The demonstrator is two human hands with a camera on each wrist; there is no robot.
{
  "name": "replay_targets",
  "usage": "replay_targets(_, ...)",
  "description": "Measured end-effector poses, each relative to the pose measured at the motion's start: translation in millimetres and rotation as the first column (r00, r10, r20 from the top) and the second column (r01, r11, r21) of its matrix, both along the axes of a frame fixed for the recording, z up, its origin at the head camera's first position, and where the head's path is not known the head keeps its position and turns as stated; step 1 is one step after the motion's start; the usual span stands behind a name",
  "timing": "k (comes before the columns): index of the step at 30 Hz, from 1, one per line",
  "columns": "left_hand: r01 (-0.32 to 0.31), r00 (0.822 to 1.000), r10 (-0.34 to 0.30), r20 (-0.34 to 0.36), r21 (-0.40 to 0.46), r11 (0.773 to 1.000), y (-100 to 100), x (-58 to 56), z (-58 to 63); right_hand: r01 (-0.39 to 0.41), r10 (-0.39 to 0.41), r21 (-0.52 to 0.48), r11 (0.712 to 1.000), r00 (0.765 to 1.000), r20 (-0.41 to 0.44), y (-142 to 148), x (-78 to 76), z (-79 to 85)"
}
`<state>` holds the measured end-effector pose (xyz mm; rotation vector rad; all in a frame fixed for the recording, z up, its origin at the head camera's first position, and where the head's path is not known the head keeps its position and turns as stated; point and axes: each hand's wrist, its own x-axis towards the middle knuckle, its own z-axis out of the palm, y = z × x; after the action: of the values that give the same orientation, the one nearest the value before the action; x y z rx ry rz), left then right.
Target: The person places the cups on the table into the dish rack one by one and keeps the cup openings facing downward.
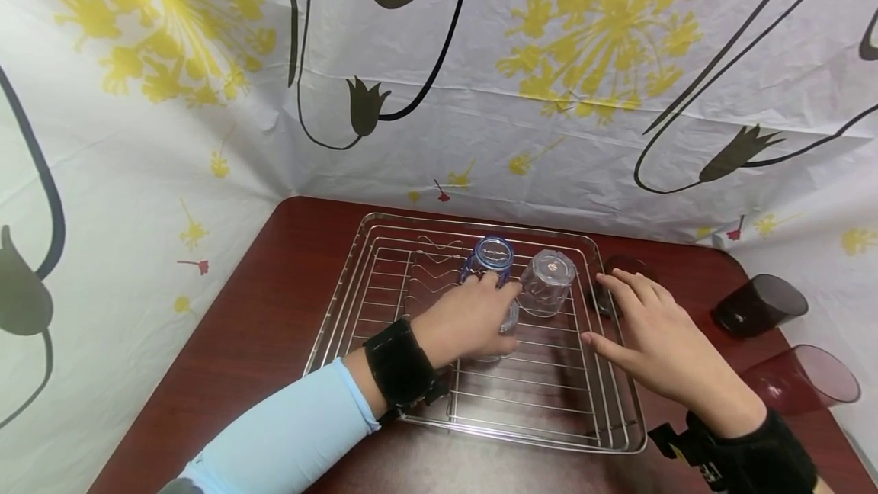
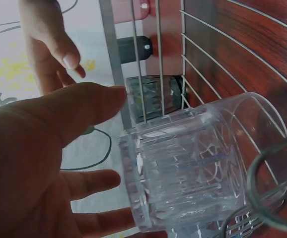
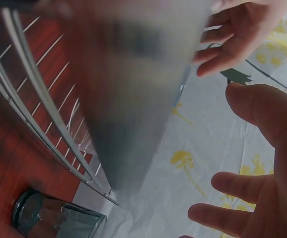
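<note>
My left hand is over the wire rack, beside an upside-down clear glass. In the left wrist view its thumb stands apart from the glass, while the extended fingers lie close to the base; whether they touch is unclear. A blue-tinted glass stands inverted behind that hand, and another clear glass to its right. Outside the rack's right side, my right hand hovers with fingers spread and nothing held. Partly hidden behind its fingers is a dark glass.
The metal rack has raised wire edges and wavy wire dividers on its left. Right of it, a dark tumbler and a red tumbler lie tilted on the reddish-brown table. A patterned sheet hangs around the table.
</note>
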<state>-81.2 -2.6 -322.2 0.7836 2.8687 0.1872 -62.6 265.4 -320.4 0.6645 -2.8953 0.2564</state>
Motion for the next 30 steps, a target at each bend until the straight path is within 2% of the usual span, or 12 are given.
replay_targets(6, -0.022, 0.999, 0.023, -0.049, 0.022, 1.000, -7.4, 7.2, 6.6, 0.007, -0.007, 0.001, 1.000, 1.000, 0.010, 1.2, -1.9, 0.5)
replay_targets(12, -0.038, 0.994, 0.041, -0.097, 0.035, 0.999, -20.0, 20.5, 12.2, -0.001, 0.002, -0.019, 1.000, 0.999, 0.038, 4.0, -3.2, -1.8)
replay_targets(17, -0.072, 0.976, 0.087, -0.201, 0.081, 0.994, -29.5, 32.0, 17.3, -0.003, 0.004, -0.033, 0.999, 1.000, 0.029, 8.2, -4.4, -3.8)
replay_targets(23, -0.113, 0.952, 0.146, -0.268, 0.135, 0.984, -39.4, 46.2, 17.6, -0.006, 0.007, -0.050, 0.999, 1.000, 0.028, 12.8, -7.1, -4.0)
replay_targets(26, -0.125, 0.942, 0.169, -0.290, 0.163, 0.979, -43.2, 51.4, 17.1, -0.005, 0.006, -0.055, 0.998, 1.000, 0.022, 14.6, -8.7, -3.7)
replay_targets(30, -0.133, 0.945, 0.181, -0.271, 0.183, 0.974, -47.5, 57.1, 18.7, -0.006, 0.006, -0.059, 0.998, 1.000, 0.010, 17.0, -10.9, -5.0)
